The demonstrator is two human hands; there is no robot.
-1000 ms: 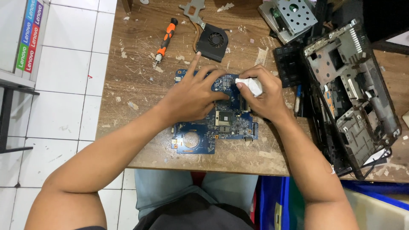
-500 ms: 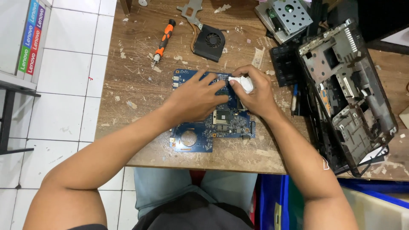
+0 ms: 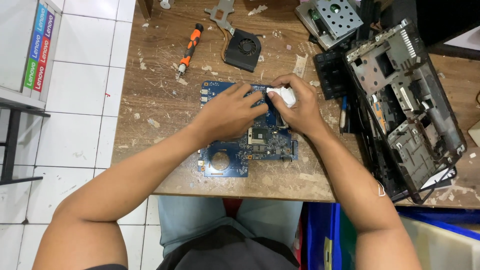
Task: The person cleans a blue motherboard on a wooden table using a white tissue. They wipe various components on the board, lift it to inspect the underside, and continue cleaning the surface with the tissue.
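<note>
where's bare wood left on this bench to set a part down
Bare wood lies left of the blue motherboard, below the orange screwdriver, and along the front edge. Crowded: the fan behind, the black laptop chassis right.

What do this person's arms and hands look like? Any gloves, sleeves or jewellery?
Both arms are bare down to the hands: no gloves on the left hand or the right hand, and no watch or rings that I can see. No sleeves show in view. A dark shirt and light blue jeans show below.
</note>
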